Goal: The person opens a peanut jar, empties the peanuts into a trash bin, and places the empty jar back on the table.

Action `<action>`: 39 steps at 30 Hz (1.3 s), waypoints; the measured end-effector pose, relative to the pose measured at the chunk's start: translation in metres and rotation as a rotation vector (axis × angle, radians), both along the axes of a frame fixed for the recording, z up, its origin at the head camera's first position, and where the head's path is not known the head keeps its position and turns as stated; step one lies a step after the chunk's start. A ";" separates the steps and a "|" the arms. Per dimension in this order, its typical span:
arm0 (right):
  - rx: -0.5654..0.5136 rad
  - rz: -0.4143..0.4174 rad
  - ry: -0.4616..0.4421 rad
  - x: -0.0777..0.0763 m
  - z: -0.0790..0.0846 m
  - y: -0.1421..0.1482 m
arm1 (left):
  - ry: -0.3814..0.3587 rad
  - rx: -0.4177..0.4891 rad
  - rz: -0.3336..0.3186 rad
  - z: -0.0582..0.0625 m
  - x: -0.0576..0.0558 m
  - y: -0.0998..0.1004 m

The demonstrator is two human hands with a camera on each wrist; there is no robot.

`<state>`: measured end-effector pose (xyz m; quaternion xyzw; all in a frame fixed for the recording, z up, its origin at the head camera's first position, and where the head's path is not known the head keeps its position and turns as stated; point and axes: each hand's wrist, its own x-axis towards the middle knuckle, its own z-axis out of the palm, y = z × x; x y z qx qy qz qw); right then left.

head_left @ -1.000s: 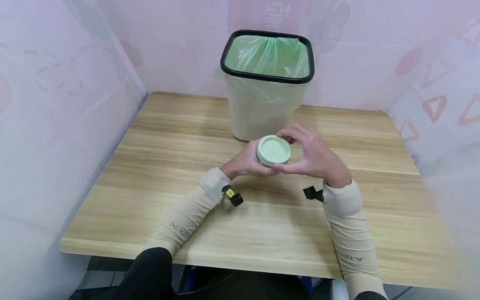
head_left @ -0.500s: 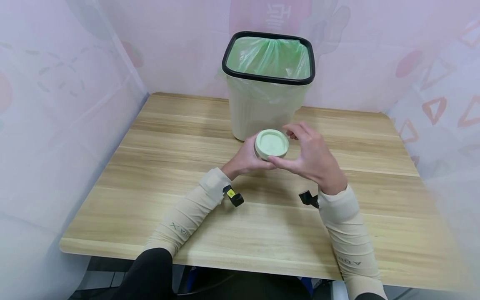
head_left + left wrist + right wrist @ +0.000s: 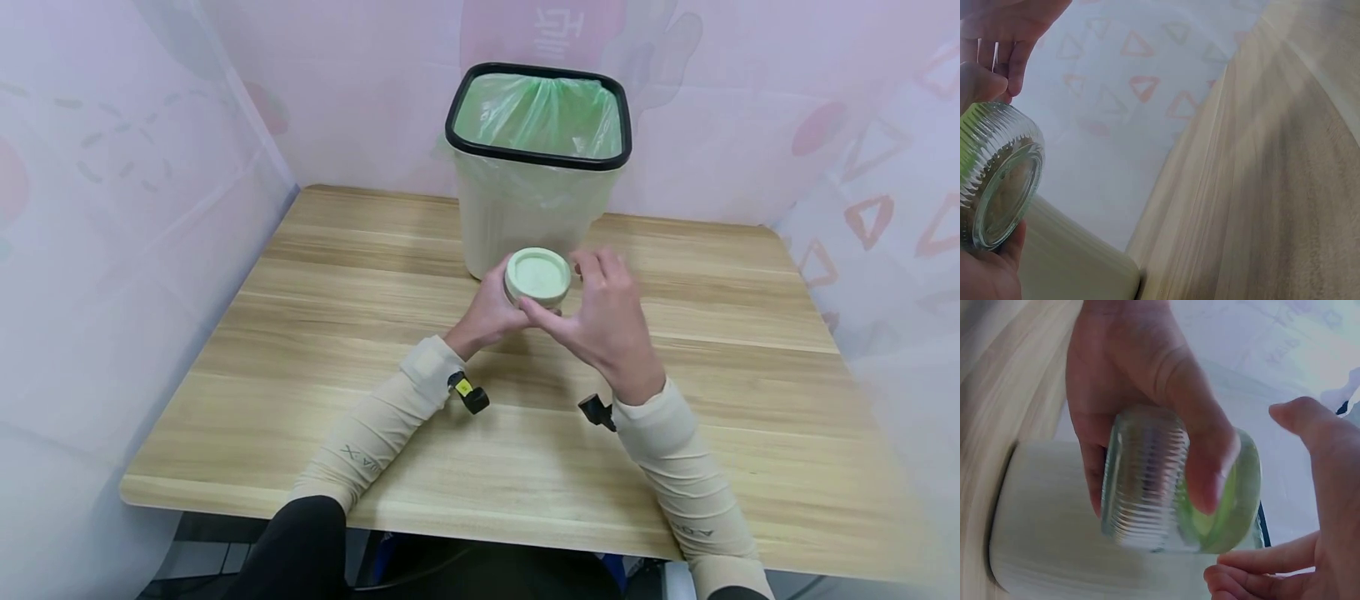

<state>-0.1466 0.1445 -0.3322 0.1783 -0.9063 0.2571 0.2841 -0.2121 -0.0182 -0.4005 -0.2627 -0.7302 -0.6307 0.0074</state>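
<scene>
My left hand (image 3: 491,310) grips a small ribbed glass jar (image 3: 1144,481) by its body, above the table and in front of the bin. A pale green round lid (image 3: 537,276) sits on the jar, facing up toward the head view. From the left wrist, the jar's clear base (image 3: 1010,194) shows, with something brownish inside that is hard to tell. My right hand (image 3: 603,321) hovers beside the lid, fingers bent and thumb spread. In the right wrist view its thumb stands apart from the lid, while its fingertips lie close to the rim; contact there cannot be told.
A cream trash bin (image 3: 525,212) with a black rim (image 3: 537,157) and a green plastic liner (image 3: 547,112) stands at the back of the wooden table (image 3: 360,283). Printed cloth walls (image 3: 360,100) enclose the table on the left, back and right.
The jar has shifted slightly up and left in the left hand. My right hand, earlier at the lid's rim, has turned with its wrist swinging left, and its fingers have come off the lid.
</scene>
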 end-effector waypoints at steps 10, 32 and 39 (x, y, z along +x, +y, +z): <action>-0.037 -0.037 -0.014 0.000 -0.007 -0.006 | 0.035 -0.002 0.021 -0.006 -0.001 0.001; -0.043 0.067 -0.075 -0.007 -0.003 0.006 | 0.028 -0.024 -0.022 -0.008 -0.001 0.001; -0.035 0.149 -0.153 -0.012 0.001 0.018 | 0.001 -0.016 -0.055 -0.002 0.004 0.001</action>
